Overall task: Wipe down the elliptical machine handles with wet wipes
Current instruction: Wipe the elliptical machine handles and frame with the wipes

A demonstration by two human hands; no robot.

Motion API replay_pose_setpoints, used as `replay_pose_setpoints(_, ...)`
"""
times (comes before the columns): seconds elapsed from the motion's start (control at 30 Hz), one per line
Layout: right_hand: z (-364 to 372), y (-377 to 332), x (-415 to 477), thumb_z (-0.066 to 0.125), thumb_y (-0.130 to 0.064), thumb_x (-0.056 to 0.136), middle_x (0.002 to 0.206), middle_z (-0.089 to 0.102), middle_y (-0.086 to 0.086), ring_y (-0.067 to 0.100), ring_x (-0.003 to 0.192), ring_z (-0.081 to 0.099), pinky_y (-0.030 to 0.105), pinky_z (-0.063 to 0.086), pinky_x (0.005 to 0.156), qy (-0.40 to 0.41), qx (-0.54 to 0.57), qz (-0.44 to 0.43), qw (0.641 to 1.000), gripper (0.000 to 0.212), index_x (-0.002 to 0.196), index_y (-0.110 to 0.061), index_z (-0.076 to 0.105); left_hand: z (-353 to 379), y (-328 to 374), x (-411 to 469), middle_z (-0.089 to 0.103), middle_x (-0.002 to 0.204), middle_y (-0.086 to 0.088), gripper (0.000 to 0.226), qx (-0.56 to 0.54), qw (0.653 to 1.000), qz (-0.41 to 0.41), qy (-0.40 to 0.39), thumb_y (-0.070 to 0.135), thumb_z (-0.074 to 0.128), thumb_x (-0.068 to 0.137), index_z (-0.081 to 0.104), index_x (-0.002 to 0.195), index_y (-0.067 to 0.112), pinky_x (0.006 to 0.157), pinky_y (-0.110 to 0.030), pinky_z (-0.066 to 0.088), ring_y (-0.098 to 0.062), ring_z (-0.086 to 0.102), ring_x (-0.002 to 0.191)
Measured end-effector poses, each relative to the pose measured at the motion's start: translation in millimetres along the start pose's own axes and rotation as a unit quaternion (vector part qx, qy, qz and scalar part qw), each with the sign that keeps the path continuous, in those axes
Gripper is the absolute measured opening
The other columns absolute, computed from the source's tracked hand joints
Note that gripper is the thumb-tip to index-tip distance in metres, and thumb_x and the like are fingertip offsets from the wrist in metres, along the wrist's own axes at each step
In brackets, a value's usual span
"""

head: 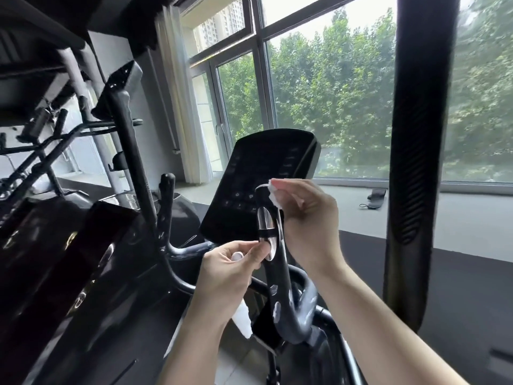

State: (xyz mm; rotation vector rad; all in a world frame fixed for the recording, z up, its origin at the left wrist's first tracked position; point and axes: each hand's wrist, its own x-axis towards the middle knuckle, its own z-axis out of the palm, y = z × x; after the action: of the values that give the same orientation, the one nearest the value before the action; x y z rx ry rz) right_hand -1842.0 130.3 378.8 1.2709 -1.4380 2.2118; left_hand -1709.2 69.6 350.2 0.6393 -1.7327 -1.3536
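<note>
Right hand (308, 226): centre of frame, fingers curled and clamped on a bunched white wet wipe (273, 193). Wipe is pressed against the top end of the inner handle (277, 276), just in front of the console (258, 168).

Left hand (230, 270): lower, left of the handle, fingers curled in. Thumb and forefinger tips touch the handle at the lower end of the metal sensor plate (265, 222). A white bit shows between the curled fingers, and a white strip (243, 319) hangs below the palm. Looks like my hand grips it; can't tell if it's one piece or a second wipe.

Handle: dark, curves up from lower centre, pale blotches on its lower bend. Both hands are on it, right above left, not touching each other.

Rest: thick black upright bar (416, 134) at right of frame, close to camera. Second short handle (166, 190) left of the console. More dark gym machines (55, 218) fill the left side. Big window (263, 79) behind, green trees outside. A dark strap (374, 197) lies on the floor by the window sill, right of centre.
</note>
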Motion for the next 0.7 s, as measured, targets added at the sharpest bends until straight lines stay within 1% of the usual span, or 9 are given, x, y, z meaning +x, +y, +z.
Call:
replay_pose_setpoints(0.1, -8.6, 2.1, -9.0, 0.065, 0.006, 0.094, 0.094, 0.073, -0.008, 0.009, 0.090, 0.072, 0.028, 0.059, 0.082, -0.014, -0.067, -0.035, 0.997, 0.029, 0.093, -0.019, 0.079, 0.9, -1.1, 0.9, 0.037, 0.049, 0.000, 0.029, -0.009, 1.000, -0.010, 0.006, 0.049, 0.082, 0.071, 0.080, 0.075, 0.021, 0.049, -0.026, 0.023, -0.011, 0.025, 0.044)
replay_pose_setpoints(0.17, -18.3, 0.6, -14.6, 0.062, 0.007, 0.091, 0.090, 0.071, -0.013, 0.007, 0.089, 0.069, 0.025, 0.056, 0.079, -0.045, -0.088, -0.003, 0.995, 0.033, 0.088, -0.023, 0.077, 0.6, -2.5, 1.8, 0.038, 0.048, 0.005, 0.030, -0.011, 1.000, -0.015, 0.004, 0.049, 0.082, 0.071, 0.080, 0.074, 0.019, 0.046, -0.024, 0.020, -0.011, 0.024, 0.043)
replay_pose_setpoints(0.27, -26.8, -4.0, -20.4, 0.050, -0.002, 0.089, 0.086, 0.069, -0.015, 0.004, 0.085, 0.064, 0.016, 0.049, 0.074, -0.025, -0.017, 0.081, 0.996, 0.031, 0.090, -0.027, 0.069, 0.9, -1.6, 2.7, 0.041, 0.048, 0.006, 0.032, -0.013, 1.000, -0.028, 0.006, 0.047, 0.081, 0.069, 0.078, 0.071, 0.015, 0.040, -0.017, 0.020, -0.007, 0.026, 0.039)
replay_pose_setpoints(0.37, -22.2, -6.3, -19.3, 0.048, 0.005, 0.093, 0.086, 0.066, -0.009, 0.005, 0.081, 0.061, 0.017, 0.047, 0.076, -0.001, 0.056, 0.105, 0.993, 0.031, 0.097, -0.023, 0.060, 2.1, -0.5, 2.1, 0.046, 0.048, 0.008, 0.033, -0.003, 1.000, -0.030, 0.008, 0.049, 0.081, 0.066, 0.078, 0.070, 0.017, 0.038, -0.013, 0.024, -0.005, 0.029, 0.037)
replay_pose_setpoints(0.43, -16.1, -7.6, -13.9, 0.055, 0.003, 0.097, 0.091, 0.067, -0.002, 0.005, 0.078, 0.061, 0.017, 0.048, 0.075, -0.010, 0.072, 0.107, 0.992, 0.025, 0.102, -0.021, 0.057, 2.0, -0.7, 1.4, 0.045, 0.047, 0.007, 0.035, -0.002, 1.000, -0.023, 0.006, 0.049, 0.080, 0.067, 0.078, 0.072, 0.015, 0.040, -0.013, 0.025, -0.005, 0.030, 0.037)
replay_pose_setpoints(0.53, -8.8, -4.6, -4.8, 0.072, -0.013, 0.095, 0.084, 0.064, -0.008, 0.000, 0.063, 0.055, 0.016, 0.046, 0.064, 0.003, 0.071, 0.130, 0.989, 0.018, 0.107, -0.020, 0.061, 1.7, -2.1, 1.5, 0.043, 0.046, 0.006, 0.035, -0.004, 1.000, -0.023, 0.006, 0.046, 0.081, 0.070, 0.078, 0.076, 0.012, 0.040, -0.012, 0.027, -0.004, 0.030, 0.037)
replay_pose_setpoints(0.57, -6.9, -3.0, -2.3, 0.075, -0.015, 0.093, 0.084, 0.065, -0.004, 0.001, 0.062, 0.055, 0.017, 0.046, 0.063, 0.019, 0.077, 0.130, 0.988, 0.017, 0.104, -0.020, 0.063, 1.7, -3.0, 2.0, 0.043, 0.047, 0.005, 0.035, -0.008, 1.000, -0.024, 0.008, 0.046, 0.081, 0.069, 0.078, 0.076, 0.012, 0.040, -0.013, 0.026, -0.005, 0.030, 0.037)
replay_pose_setpoints(0.63, -3.2, -0.5, 2.5, 0.078, -0.010, 0.091, 0.092, 0.069, 0.010, 0.006, 0.066, 0.060, 0.017, 0.047, 0.066, 0.049, 0.093, 0.107, 0.989, 0.013, 0.093, -0.019, 0.068, 2.0, -4.9, 3.1, 0.043, 0.050, 0.002, 0.036, -0.016, 0.999, -0.026, 0.012, 0.048, 0.082, 0.067, 0.079, 0.074, 0.013, 0.040, -0.015, 0.024, -0.007, 0.029, 0.040)
replay_pose_setpoints(0.7, -0.4, 0.7, 8.4, 0.079, -0.004, 0.089, 0.100, 0.072, 0.013, 0.009, 0.076, 0.069, 0.017, 0.051, 0.072, 0.062, 0.107, 0.086, 0.989, 0.016, 0.088, -0.019, 0.074, 2.0, -7.5, 4.9, 0.045, 0.054, -0.002, 0.037, -0.024, 0.999, -0.029, 0.013, 0.050, 0.083, 0.064, 0.080, 0.074, 0.014, 0.041, -0.019, 0.021, -0.009, 0.028, 0.042)
